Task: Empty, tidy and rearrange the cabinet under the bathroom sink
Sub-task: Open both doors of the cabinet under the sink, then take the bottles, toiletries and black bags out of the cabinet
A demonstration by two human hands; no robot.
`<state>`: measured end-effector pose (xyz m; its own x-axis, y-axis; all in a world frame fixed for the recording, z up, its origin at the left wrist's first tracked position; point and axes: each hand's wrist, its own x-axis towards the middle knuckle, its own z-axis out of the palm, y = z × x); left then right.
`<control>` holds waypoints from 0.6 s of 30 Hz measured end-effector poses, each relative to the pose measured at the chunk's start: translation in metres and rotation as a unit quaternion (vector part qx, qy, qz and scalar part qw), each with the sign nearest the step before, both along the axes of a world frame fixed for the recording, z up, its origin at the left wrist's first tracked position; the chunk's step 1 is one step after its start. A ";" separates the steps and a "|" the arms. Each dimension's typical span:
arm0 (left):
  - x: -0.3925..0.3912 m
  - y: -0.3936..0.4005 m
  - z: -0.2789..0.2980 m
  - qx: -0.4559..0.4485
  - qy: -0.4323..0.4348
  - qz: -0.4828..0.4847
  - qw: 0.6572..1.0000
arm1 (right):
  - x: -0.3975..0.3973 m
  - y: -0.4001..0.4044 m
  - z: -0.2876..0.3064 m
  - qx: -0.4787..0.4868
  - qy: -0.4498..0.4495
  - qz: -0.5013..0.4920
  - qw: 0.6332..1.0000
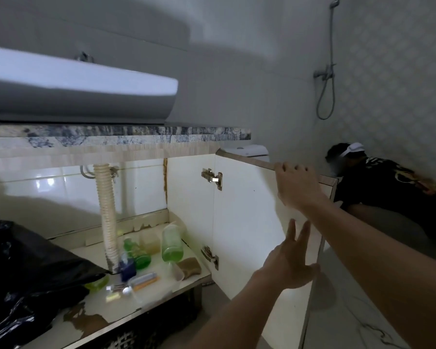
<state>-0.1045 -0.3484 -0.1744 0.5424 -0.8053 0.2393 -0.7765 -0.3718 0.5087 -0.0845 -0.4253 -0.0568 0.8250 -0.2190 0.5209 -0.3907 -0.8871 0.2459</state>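
Head view: your right hand point(295, 183) grips the top edge of the open cabinet door point(252, 222), while your left hand point(291, 260) is spread flat near its inner face, holding nothing. The green bottle point(171, 241) and small items crowd the cabinet shelf point(98, 308) beside the drain hose point(107, 217); a careless reach could topple them, and leaning on the door could strain its hinges point(212, 177).

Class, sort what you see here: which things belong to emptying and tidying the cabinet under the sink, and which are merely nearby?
Part of the job:
cabinet door, gripped by the right hand
left hand
green bottles
blue bottle
brown sponge
black bag

Merely nearby:
sink basin
drain hose
shower hose
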 end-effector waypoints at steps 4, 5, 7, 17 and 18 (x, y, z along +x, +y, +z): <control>0.005 0.018 -0.002 0.009 -0.001 -0.012 1.000 | 0.002 0.007 -0.008 0.000 -0.018 0.004 1.000; 0.006 0.026 -0.003 0.018 0.008 -0.003 1.000 | 0.003 0.011 -0.010 0.018 -0.018 0.012 1.000; 0.011 0.047 -0.006 0.036 0.023 0.030 0.999 | 0.002 0.025 -0.015 0.059 -0.016 0.036 0.997; 0.071 0.231 -0.085 0.019 0.124 0.256 0.958 | 0.023 0.121 -0.098 0.225 0.240 0.148 0.933; 0.075 0.246 -0.096 0.023 0.137 0.278 0.951 | 0.029 0.130 -0.108 0.231 0.279 0.158 0.919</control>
<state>-0.0296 -0.1023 -0.2701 0.9239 -0.3826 -0.0013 -0.2940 -0.7121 0.6375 -0.0550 -0.2956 -0.1649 0.9958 -0.0148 -0.0908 -0.0241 -0.9945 -0.1016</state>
